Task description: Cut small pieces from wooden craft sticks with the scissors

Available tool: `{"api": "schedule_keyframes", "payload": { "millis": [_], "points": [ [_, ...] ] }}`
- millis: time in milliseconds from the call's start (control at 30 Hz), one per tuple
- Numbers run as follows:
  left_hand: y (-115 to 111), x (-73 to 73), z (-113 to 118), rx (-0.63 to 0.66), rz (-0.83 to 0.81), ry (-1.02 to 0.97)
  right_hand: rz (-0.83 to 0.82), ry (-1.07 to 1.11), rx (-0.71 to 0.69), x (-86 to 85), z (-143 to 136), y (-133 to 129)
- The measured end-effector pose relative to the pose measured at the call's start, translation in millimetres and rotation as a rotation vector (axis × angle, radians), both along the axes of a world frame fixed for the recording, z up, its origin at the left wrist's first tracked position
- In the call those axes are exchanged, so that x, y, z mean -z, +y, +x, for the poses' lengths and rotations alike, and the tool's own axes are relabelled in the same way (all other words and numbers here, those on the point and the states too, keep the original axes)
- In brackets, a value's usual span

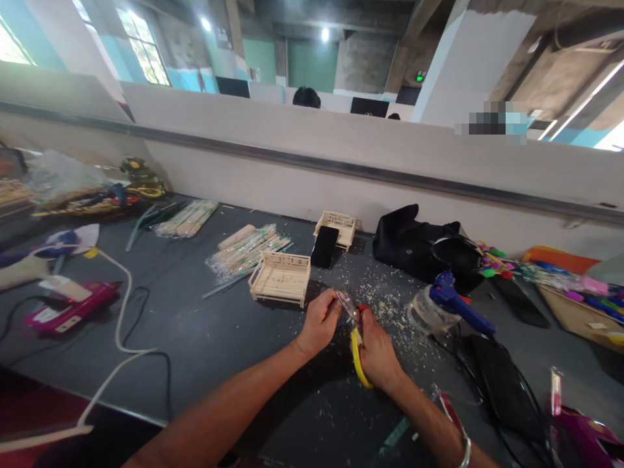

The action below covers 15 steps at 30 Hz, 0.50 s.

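From where I'm standing, a long white partition [244, 162] closes off the far side of a dark grey table [195, 351]. A slumped black bag [424, 247] is the bulkiest thing on the tabletop, towards the back and right of the hands. The right hand [379, 351] is wrapped around the handles of a pair of scissors, blades angled up and leftward; the left hand [318, 325] meets them there, fingertips pinched together right by the blade ends. Whatever may be between those fingers is too small for me to make out.

Just beyond the left hand, a miniature slatted wooden bench [280, 279] stands upright, apart from it, with plastic-wrapped wooden sticks [251, 250] behind. A second miniature bench [344, 227] sits farther back near the partition. Right of the right hand, a blue glue gun [458, 302] lies across a clear jar [423, 313]. The yellow-handled scissors [357, 344] come next in size, then a black phone [325, 247] before the farther bench, and lastly pale wood chips [385, 305] scattered beyond the scissors.
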<state>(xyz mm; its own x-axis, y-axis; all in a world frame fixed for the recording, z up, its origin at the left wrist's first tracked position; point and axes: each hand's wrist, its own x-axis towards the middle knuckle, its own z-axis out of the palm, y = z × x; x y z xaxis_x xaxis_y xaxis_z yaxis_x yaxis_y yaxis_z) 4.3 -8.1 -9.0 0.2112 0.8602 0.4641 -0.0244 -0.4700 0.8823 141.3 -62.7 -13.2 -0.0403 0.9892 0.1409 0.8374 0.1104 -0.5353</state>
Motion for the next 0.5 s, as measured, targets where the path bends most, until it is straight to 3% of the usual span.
{"api": "schedule_keyframes", "payload": {
  "millis": [300, 500],
  "points": [
    [-0.8, -3.4, -0.8, 0.004, -0.034, 0.018, -0.036, 0.085, 0.028, 1.1, -0.2, 0.5],
    [1.2, -1.7, 0.3, 0.066, -0.149, -0.019, -0.077, -0.021, 0.076, -1.0, -2.8, 1.6]
  ]
}}
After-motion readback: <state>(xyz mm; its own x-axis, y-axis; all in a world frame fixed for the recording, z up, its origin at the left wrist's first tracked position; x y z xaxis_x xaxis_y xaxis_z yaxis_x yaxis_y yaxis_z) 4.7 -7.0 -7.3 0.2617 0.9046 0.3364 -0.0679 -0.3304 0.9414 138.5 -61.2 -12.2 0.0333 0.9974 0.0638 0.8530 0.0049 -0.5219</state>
